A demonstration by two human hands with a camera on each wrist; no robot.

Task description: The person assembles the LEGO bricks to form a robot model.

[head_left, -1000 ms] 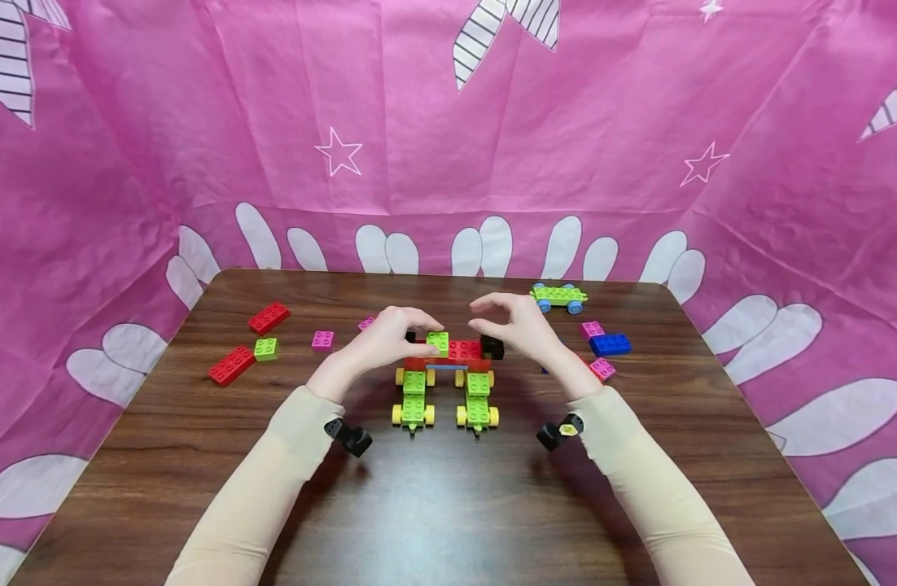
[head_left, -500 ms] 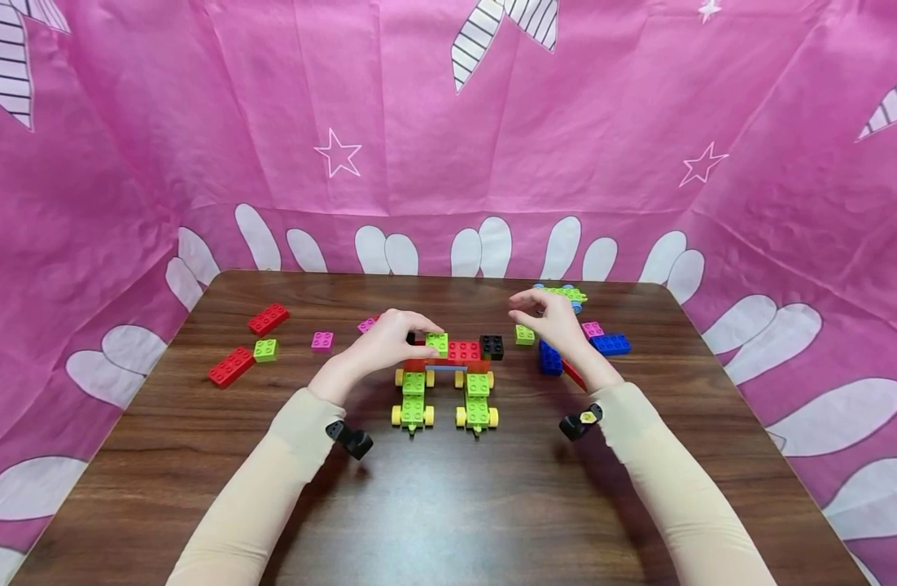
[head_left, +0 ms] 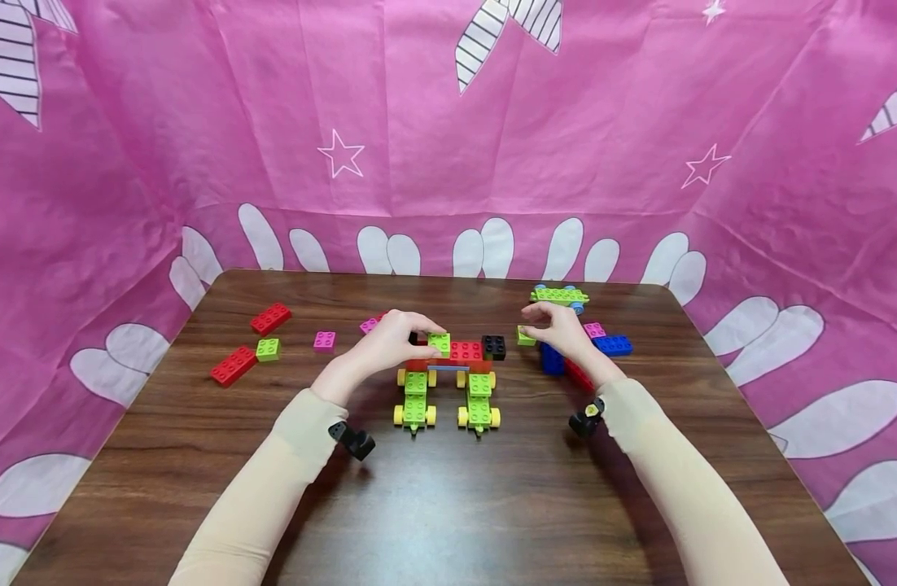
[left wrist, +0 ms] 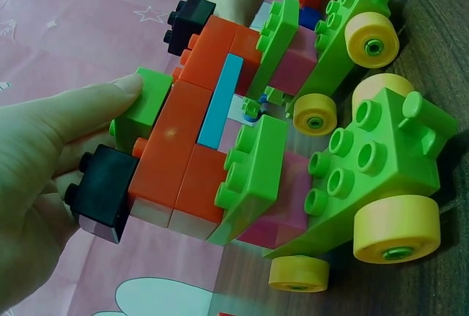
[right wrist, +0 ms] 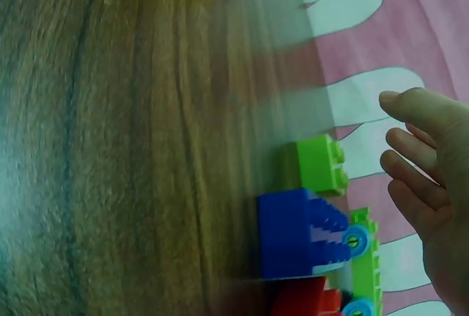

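My left hand (head_left: 378, 346) pinches a lime-green toy brick (head_left: 440, 343) on top of a red brick span (head_left: 466, 352). A black brick (head_left: 494, 347) sits at the span's right end; another black brick (left wrist: 106, 188) is beside my left fingers. Two green wheeled bases (head_left: 415, 409) with yellow wheels carry the span, and pink bricks (left wrist: 289, 202) show in the left wrist view. My right hand (head_left: 562, 332) hovers, fingers apart and bent, over a loose lime-green brick (right wrist: 315, 166); the right wrist view shows no contact.
Near my right hand lie blue bricks (head_left: 553, 359), a red brick (head_left: 580, 374) and a green base with blue wheels (head_left: 560, 295). On the left are red bricks (head_left: 234, 366), a green brick (head_left: 269, 349) and a pink brick (head_left: 325, 341). Pink cloth surrounds the wooden table (head_left: 448, 505).
My right hand has moved right, away from the red span, to the loose lime-green brick. My left hand keeps its place at the green brick on the span.
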